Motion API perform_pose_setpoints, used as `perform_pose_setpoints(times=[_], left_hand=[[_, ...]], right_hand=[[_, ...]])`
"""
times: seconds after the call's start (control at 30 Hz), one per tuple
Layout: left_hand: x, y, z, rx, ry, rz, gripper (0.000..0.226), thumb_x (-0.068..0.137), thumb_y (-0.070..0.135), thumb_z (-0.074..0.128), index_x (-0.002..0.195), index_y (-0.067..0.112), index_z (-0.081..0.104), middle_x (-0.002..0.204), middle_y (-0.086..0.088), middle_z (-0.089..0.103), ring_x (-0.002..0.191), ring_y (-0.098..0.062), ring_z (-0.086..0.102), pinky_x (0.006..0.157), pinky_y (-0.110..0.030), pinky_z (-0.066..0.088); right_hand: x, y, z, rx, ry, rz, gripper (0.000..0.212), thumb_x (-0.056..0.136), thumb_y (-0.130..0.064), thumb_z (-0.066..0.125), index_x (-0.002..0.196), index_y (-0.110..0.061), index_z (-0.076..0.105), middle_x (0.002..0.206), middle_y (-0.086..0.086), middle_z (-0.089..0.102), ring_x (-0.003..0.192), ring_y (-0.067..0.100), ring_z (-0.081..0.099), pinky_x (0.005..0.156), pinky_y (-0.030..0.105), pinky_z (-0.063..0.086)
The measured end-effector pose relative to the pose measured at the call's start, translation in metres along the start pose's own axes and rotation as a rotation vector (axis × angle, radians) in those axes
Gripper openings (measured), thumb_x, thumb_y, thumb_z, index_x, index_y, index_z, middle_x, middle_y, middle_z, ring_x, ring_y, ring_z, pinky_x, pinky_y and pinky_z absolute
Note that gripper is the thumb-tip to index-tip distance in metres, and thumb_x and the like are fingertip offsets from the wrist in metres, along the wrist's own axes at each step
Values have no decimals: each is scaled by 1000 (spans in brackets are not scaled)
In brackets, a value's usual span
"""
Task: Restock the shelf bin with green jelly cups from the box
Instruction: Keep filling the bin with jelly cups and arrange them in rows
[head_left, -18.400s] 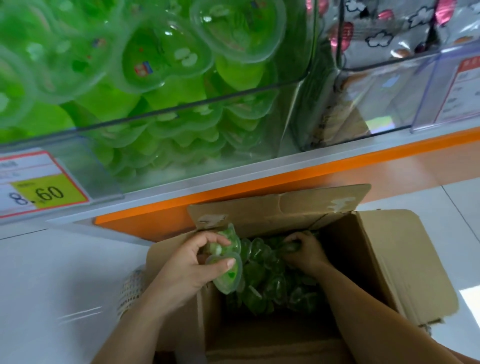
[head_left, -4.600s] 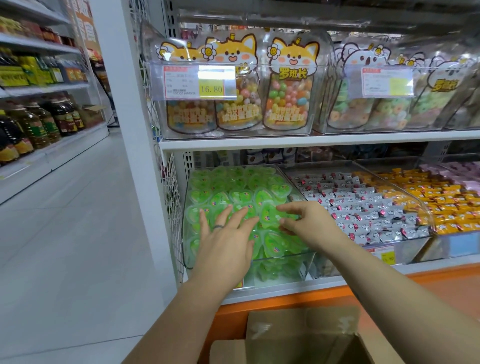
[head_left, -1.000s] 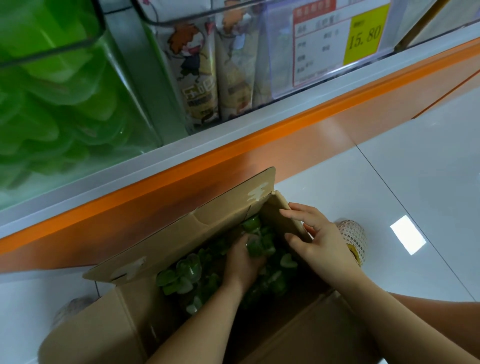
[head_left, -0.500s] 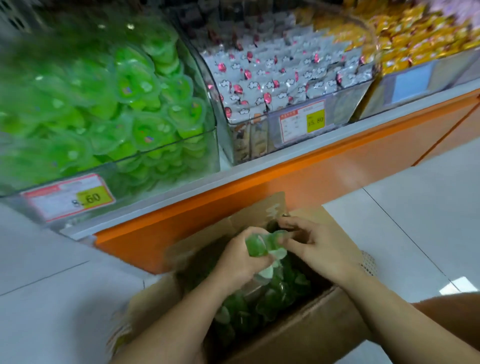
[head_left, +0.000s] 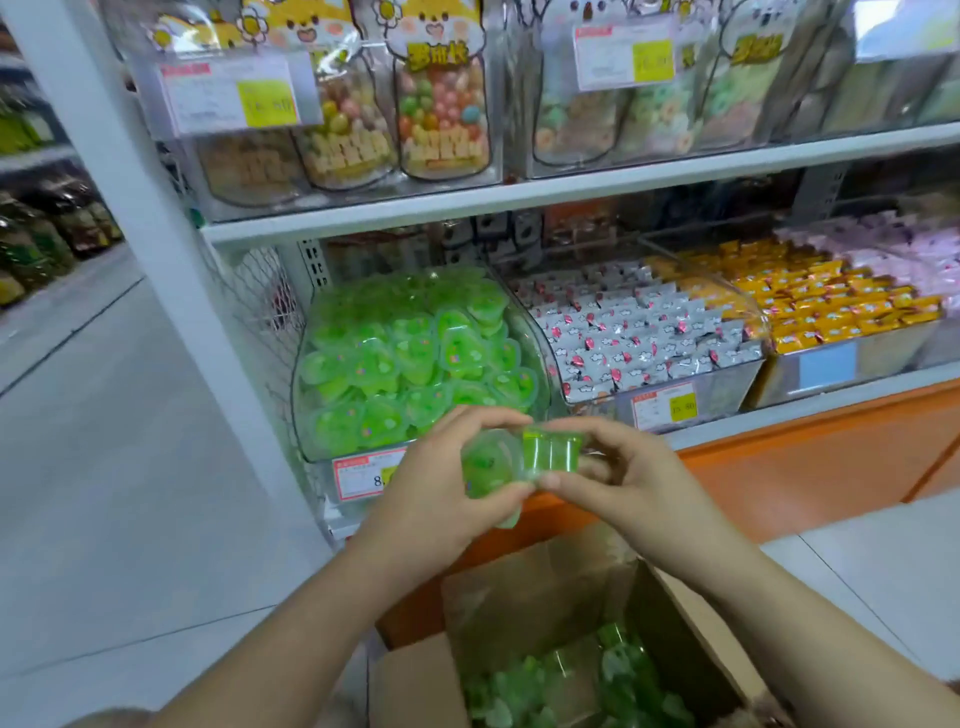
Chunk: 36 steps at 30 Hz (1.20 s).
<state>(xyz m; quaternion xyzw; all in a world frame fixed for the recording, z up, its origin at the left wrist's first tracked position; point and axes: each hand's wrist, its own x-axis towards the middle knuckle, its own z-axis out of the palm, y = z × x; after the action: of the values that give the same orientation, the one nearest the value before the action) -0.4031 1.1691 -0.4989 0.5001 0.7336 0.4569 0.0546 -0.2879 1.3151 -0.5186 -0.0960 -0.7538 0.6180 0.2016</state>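
Green jelly cups (head_left: 571, 680) lie loose in the open cardboard box (head_left: 410, 686) at the near edge, too many and too blurred to count. The box stands on a pale tiled floor (head_left: 104, 467).

Just above the box, two bare hands meet over a small cluster of held cups (head_left: 545, 454). The left hand (head_left: 436, 488) has its fingers and thumb curled round one cup whose lid faces the camera. The right hand (head_left: 634, 483) pinches the other end of the cluster between thumb and fingers. Both sets of fingers are clamped on the cups. At least two cups are there; the exact number cannot be told.

Behind the hands runs an orange base panel (head_left: 779, 467), and on it a white lower shelf. At its left end sits the clear shelf bin (head_left: 543, 358), heaped with more green cups (head_left: 410, 358), with one price tag (head_left: 363, 475) on its front. To the right stand two more clear bins, one of grey-white wrapped sweets (head_left: 639, 332) and one of yellow wrapped sweets (head_left: 831, 306). Pink sweets (head_left: 924, 254) show at the far right edge.

Farther up, the upper shelf (head_left: 571, 187) carries bags of coloured candy (head_left: 441, 114) behind two price labels. Far left, across the aisle, another shelf holds dark bottles (head_left: 47, 239).
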Motion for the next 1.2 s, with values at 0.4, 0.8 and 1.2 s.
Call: perform_pose_setpoints(times=[0.4, 0.8, 1.2], left_hand=[[95, -54, -71, 737, 363, 338, 56, 67, 1, 76, 113, 21, 51, 107, 0, 45, 98, -24, 46, 62, -43, 56], [138, -80, -76, 981, 79, -6, 59, 90, 1, 48, 137, 35, 36, 130, -4, 47, 101, -30, 60, 78, -39, 52], [129, -84, -81, 975, -170, -28, 48, 96, 39, 36, 142, 39, 27, 151, 0, 20, 138, -23, 18, 112, -38, 19]], right_hand=[[68, -28, 16, -137, 231, -101, 30, 76, -13, 75, 101, -28, 66, 57, -7, 36, 49, 1, 36, 52, 12, 32], [109, -17, 33, -195, 153, -61, 34, 78, -6, 72, 109, -18, 64, 81, -15, 48, 51, -10, 54, 54, 4, 38], [131, -3, 41, -193, 183, -85, 35, 77, -15, 75, 102, -35, 62, 107, -9, 59, 82, -13, 57, 71, 6, 45]])
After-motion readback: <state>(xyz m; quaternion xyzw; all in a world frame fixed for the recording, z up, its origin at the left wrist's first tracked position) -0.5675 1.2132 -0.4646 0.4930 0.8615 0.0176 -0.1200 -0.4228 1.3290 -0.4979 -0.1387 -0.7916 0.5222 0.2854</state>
